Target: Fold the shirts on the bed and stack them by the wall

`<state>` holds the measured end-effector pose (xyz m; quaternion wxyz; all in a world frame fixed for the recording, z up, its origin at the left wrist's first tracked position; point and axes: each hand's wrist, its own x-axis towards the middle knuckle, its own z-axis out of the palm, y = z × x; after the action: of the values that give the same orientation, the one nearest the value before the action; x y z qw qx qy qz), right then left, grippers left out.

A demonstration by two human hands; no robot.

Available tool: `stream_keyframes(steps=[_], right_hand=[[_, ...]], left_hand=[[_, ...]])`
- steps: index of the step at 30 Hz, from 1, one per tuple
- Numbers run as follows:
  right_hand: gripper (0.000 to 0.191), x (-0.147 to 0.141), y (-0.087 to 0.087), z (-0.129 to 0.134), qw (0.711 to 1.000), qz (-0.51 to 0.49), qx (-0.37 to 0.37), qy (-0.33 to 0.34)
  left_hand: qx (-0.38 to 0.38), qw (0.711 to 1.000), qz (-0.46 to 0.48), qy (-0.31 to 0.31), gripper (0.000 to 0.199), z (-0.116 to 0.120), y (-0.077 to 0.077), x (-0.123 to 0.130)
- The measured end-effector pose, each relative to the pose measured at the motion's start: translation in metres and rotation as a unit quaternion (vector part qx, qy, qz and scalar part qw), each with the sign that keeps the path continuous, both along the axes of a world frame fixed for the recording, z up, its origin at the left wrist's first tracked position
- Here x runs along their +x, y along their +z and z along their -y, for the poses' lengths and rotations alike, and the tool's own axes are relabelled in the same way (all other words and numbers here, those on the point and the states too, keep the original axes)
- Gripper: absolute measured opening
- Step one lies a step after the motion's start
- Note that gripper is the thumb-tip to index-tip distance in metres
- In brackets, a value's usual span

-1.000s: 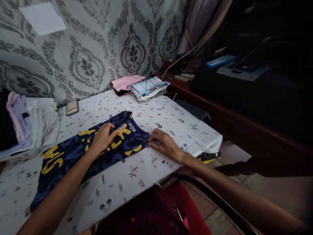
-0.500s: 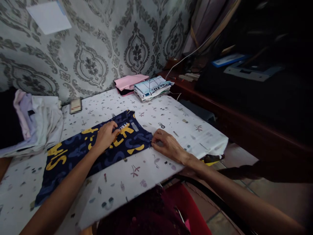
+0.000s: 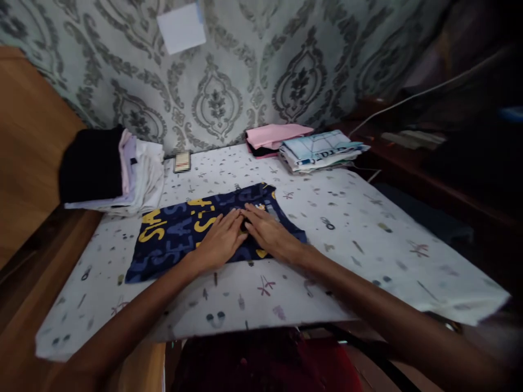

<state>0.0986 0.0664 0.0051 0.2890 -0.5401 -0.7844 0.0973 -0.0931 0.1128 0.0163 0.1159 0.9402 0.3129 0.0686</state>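
Observation:
A navy shirt (image 3: 175, 239) with yellow and blue lettering lies folded into a long strip on the cloth-covered table (image 3: 359, 218). Both palms rest flat on its right half. My left hand (image 3: 223, 239) has its fingers stretched out near the middle of the strip. Close beside it, my right hand (image 3: 269, 231) presses on the shirt with fingers extended, its fingertips almost meeting those of the left. The cloth right under the hands is hidden.
At the left stands a pile of black, lilac and white garments (image 3: 141, 174). A small card-like item (image 3: 182, 162) lies by the wall. Toward the back right are a folded pink garment (image 3: 278, 133) and a stack of white-and-blue clothes (image 3: 318, 149). A white cable (image 3: 425, 92) runs on the right.
My right hand has let go of the shirt's right edge and moved in beside the left, now flat. My left hand has flattened out. The view has turned left.

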Motion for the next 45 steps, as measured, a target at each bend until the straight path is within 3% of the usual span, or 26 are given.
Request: stream_keyframes(steps=[5,9,16,20,24,28,31,35,39,45], right_hand=[[0.050,0.000,-0.026,-0.013,0.995,0.098,0.013,-0.024],[0.052,0.003,-0.030,-0.013,0.992,0.124,0.024,-0.022],[0.053,0.005,-0.036,-0.015,0.990,0.134,0.040,-0.027],[0.053,0.007,-0.034,-0.016,0.991,0.131,0.026,-0.027],[0.046,-0.020,-0.011,-0.013,0.992,0.114,0.046,-0.021],[0.032,-0.100,0.025,-0.005,0.984,0.128,0.070,0.106],[0.021,-0.172,0.041,-0.001,0.962,0.159,0.047,0.216],[0.028,-0.236,0.041,-0.008,0.957,0.186,0.029,0.222],[0.015,-0.257,0.038,-0.014,0.955,0.214,0.004,0.206],[0.027,-0.255,0.045,-0.015,0.966,0.181,-0.039,0.179]], left_hand=[[-0.007,0.999,-0.021,0.038,0.072,-0.004,-0.006,-0.050],[0.017,0.997,-0.031,0.066,0.071,-0.004,-0.009,-0.094],[0.049,0.982,-0.047,0.174,0.063,-0.003,-0.011,-0.154],[0.076,0.969,-0.010,0.236,0.055,-0.009,-0.009,-0.191],[0.074,0.933,0.054,0.348,0.048,-0.034,0.003,-0.222],[0.012,0.897,0.038,0.440,0.037,-0.073,0.018,-0.228],[-0.019,0.879,0.010,0.476,0.033,-0.094,0.023,-0.220],[-0.015,0.866,0.007,0.499,0.039,-0.108,0.020,-0.211],[-0.018,0.857,0.008,0.515,0.034,-0.115,0.015,-0.209],[-0.016,0.861,0.034,0.508,0.013,-0.120,0.012,-0.209]])
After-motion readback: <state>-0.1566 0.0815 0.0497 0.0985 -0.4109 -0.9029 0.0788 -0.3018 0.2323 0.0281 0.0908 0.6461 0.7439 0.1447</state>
